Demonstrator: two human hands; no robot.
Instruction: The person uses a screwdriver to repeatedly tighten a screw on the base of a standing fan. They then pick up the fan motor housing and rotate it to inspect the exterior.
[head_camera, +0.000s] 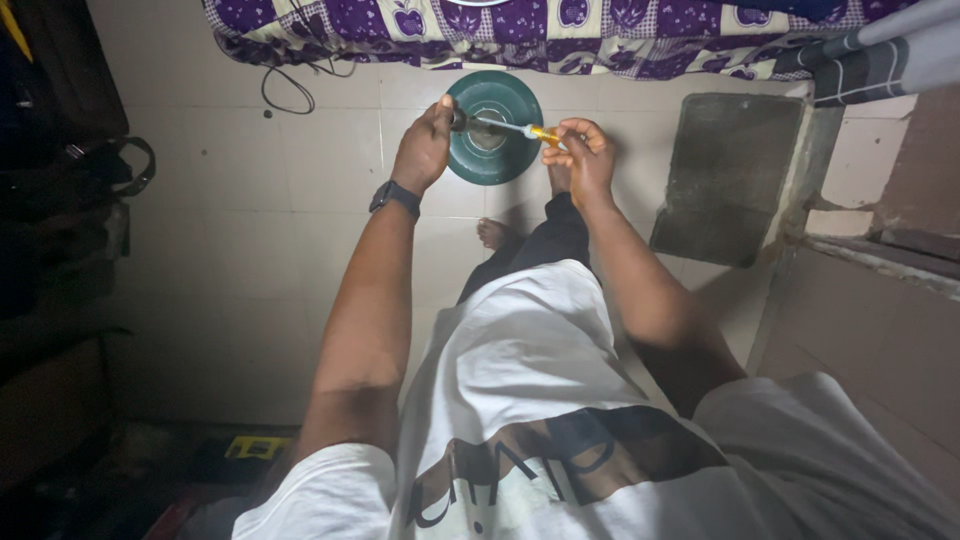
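Your right hand (580, 155) pinched a thin screwdriver (520, 129) (yellow handle, shiny shaft). Your left hand (425, 145) closed on its tip end, above a round green disc (495, 160) on the floor (250, 220).

pale tiled floor (250, 200), purple patterned bedspread (520, 30), grey doormat (730, 175), dim light

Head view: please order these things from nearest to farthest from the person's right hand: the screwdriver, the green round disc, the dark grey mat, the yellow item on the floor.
1. Screwdriver: held in the right hand, its yellow handle in the fingers.
2. Green round disc: on the floor just left of that hand.
3. Dark grey mat: on the floor to the right.
4. Yellow item: far off, lower left, in shadow.
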